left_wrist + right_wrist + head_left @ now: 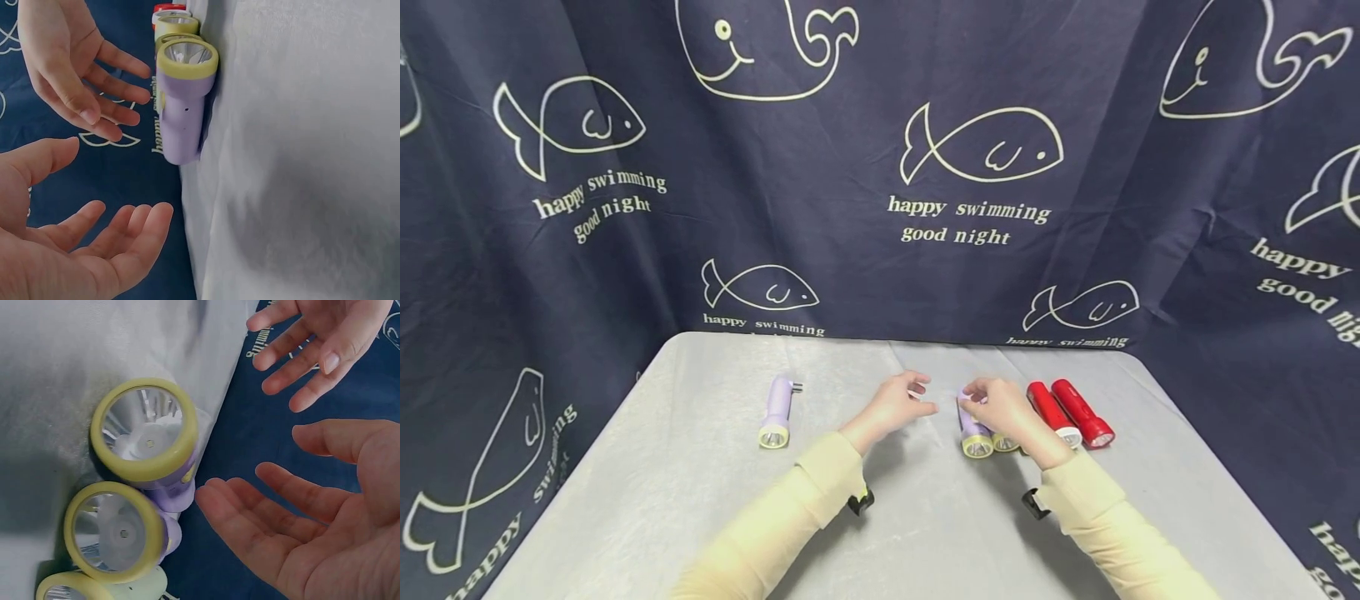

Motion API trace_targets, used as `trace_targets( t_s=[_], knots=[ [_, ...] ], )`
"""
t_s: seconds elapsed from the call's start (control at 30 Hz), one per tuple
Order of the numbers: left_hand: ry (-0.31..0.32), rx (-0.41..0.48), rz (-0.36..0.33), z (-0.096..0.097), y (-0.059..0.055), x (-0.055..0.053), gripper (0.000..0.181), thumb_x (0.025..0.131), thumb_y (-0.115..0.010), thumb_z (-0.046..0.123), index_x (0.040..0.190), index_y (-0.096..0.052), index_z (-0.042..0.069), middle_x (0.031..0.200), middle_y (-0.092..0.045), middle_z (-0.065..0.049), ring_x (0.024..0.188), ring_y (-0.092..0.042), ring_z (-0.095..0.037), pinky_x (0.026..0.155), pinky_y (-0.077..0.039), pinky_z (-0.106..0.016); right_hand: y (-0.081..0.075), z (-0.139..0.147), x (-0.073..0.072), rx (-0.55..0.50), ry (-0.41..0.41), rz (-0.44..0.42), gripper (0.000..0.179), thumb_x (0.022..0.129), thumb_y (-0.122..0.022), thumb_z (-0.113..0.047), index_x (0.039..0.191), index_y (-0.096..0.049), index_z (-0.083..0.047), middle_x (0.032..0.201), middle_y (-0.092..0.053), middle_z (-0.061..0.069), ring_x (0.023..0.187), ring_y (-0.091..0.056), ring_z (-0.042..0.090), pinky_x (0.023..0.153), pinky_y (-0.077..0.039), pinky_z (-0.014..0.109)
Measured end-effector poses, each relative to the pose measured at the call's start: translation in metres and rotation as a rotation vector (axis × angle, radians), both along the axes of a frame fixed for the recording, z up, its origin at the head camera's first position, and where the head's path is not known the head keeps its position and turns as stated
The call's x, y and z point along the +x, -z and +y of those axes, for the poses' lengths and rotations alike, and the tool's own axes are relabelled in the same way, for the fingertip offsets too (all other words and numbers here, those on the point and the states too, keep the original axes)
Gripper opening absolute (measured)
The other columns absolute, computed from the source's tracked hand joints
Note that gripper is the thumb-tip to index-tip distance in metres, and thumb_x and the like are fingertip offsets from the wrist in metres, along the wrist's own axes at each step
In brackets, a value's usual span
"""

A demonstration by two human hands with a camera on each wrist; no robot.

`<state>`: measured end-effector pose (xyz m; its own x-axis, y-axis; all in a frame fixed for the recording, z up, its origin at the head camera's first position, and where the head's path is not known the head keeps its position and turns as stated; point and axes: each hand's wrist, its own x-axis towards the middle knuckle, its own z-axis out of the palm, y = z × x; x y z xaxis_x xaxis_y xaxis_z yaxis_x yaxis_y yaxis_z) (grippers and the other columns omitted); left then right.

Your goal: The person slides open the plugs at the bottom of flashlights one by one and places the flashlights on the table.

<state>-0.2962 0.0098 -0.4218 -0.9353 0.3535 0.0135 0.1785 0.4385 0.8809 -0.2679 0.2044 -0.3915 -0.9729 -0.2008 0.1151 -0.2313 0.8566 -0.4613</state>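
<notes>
My right hand (1003, 408) is over a purple flashlight (972, 429) with a yellow rim, its fingers loosely bent and nothing between them. In the right wrist view, its fingertips (209, 494) are close beside that flashlight's body. A second purple flashlight (112, 528) lies alongside, followed by a pale green one (134, 589); in the head view my right hand partly hides this group. Left of them, my left hand (891, 406) hovers above the table, thumb and fingers spread apart and holding nothing. In the left wrist view, both palms are turned toward each other.
Off to the left lies another purple flashlight (778, 408), metal plug prongs sticking out near its tail. To the right are a red flashlight with a white head (1051, 412) and an all-red one (1081, 414). A dark curtain (850, 208) hangs behind the grey-white table (647, 500).
</notes>
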Motion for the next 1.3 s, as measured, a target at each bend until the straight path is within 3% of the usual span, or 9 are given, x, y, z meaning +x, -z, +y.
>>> trace_targets(
  t_s=[0.33, 0.6, 0.73, 0.9, 1.3],
  knots=[
    [-0.004, 0.002, -0.046, 0.021, 0.007, -0.004, 0.052, 0.079, -0.074, 0.020, 0.125, -0.056, 0.005, 0.116, -0.063, -0.016, 0.095, -0.060, -0.021, 0.076, -0.051, -0.026, 0.004, 0.004, -0.002, 0.010, 0.019, -0.031, 0.029, 0.086, -0.063, -0.019, 0.105, -0.067, 0.002, 0.091, -0.070, 0.013, 0.089, -0.065, 0.029, 0.079, -0.052, 0.045],
    [-0.020, 0.063, -0.116, 0.035, 0.015, -0.005, 0.053, 0.078, -0.075, 0.018, 0.125, -0.055, 0.002, 0.113, -0.062, -0.019, 0.076, -0.060, -0.016, 0.061, -0.053, -0.025, 0.007, 0.006, -0.004, -0.003, 0.026, -0.050, 0.030, 0.086, -0.062, -0.020, 0.105, -0.066, 0.003, 0.092, -0.070, 0.014, 0.089, -0.064, 0.030, 0.079, -0.051, 0.046],
    [-0.041, 0.066, -0.142, 0.042, 0.023, -0.006, 0.052, 0.079, -0.075, 0.017, 0.126, -0.055, 0.003, 0.105, -0.062, -0.013, 0.074, -0.059, -0.015, 0.057, -0.054, -0.026, 0.008, 0.007, -0.004, -0.010, 0.025, -0.053, 0.029, 0.086, -0.063, -0.019, 0.104, -0.066, 0.003, 0.091, -0.070, 0.015, 0.090, -0.064, 0.030, 0.080, -0.051, 0.045],
    [-0.049, 0.076, -0.173, 0.049, 0.029, -0.004, 0.052, 0.079, -0.074, 0.017, 0.126, -0.055, 0.005, 0.098, -0.060, -0.006, 0.075, -0.060, -0.015, 0.059, -0.056, -0.029, 0.010, 0.008, -0.003, -0.018, 0.031, -0.045, 0.027, 0.085, -0.063, -0.018, 0.102, -0.067, 0.003, 0.090, -0.070, 0.016, 0.089, -0.065, 0.031, 0.078, -0.052, 0.044],
    [-0.102, 0.142, -0.212, 0.064, 0.037, 0.003, 0.058, 0.077, -0.074, 0.013, 0.129, -0.051, 0.002, 0.102, -0.060, -0.010, 0.075, -0.065, -0.024, 0.057, -0.056, -0.029, 0.014, 0.009, -0.004, -0.006, 0.034, -0.039, 0.027, 0.085, -0.064, -0.019, 0.100, -0.068, 0.003, 0.091, -0.071, 0.018, 0.089, -0.067, 0.031, 0.079, -0.053, 0.044]
  ],
)
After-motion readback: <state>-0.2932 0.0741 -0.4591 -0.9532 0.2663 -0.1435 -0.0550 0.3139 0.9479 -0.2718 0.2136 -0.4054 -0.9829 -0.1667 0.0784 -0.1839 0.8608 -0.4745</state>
